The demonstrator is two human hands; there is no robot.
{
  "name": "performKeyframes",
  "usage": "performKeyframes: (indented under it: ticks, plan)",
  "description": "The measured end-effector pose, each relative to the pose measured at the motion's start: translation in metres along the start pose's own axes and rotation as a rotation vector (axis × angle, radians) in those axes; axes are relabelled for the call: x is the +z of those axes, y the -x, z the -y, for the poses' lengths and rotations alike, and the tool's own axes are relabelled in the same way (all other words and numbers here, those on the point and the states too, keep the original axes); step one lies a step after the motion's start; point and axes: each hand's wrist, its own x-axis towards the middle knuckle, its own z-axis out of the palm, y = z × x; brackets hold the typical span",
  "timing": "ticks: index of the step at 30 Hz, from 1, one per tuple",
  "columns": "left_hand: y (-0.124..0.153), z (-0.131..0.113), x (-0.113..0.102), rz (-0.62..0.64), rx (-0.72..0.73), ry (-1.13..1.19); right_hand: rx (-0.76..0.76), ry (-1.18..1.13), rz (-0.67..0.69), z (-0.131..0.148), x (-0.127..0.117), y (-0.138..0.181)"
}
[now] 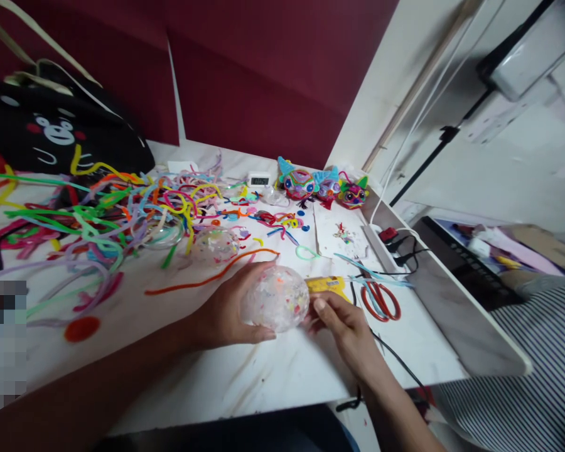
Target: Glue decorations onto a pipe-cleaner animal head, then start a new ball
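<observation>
My left hand [245,307] is wrapped round the left side of a clear plastic ball [279,300], raised over the front of the table. Small coloured specks show on or through its wall. At the ball's right edge is my right hand [336,317], thumb and fingers drawn together; whether anything small is between them is hidden. Just beyond the right hand lies a yellow glue gun [332,285], partly covered by the hand and ball. An orange pipe cleaner [193,287] stretches out to the left behind the ball. Scissors with red-orange handles [381,301] rest to the right.
A tangle of pipe cleaners [122,213] covers the table's left side. Decorated animal heads [301,182] and a small digital clock [259,179] stand at the back. A power strip [381,248] runs along the raised right edge. A person's striped clothing [522,364] shows at right.
</observation>
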Motion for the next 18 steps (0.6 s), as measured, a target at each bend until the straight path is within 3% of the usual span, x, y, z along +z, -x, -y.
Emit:
performKeyframes:
  ticks: [3,5,11,18]
  plan:
    - [-0.003,-0.001,-0.002,-0.006,0.011,-0.101,-0.079,0.301,-0.233,-0.006,-0.031,0.002]
    - [-0.005,-0.001,-0.003,0.006,-0.005,-0.167,-0.099,0.475,-0.284,-0.011,-0.048,0.001]
    - [-0.005,0.012,0.001,0.006,-0.019,-0.222,-0.061,0.756,-0.155,-0.020,-0.067,-0.012]
    - [-0.007,0.024,-0.001,-0.032,-0.077,-0.195,0.009,0.818,-0.052,-0.012,-0.075,-0.025]
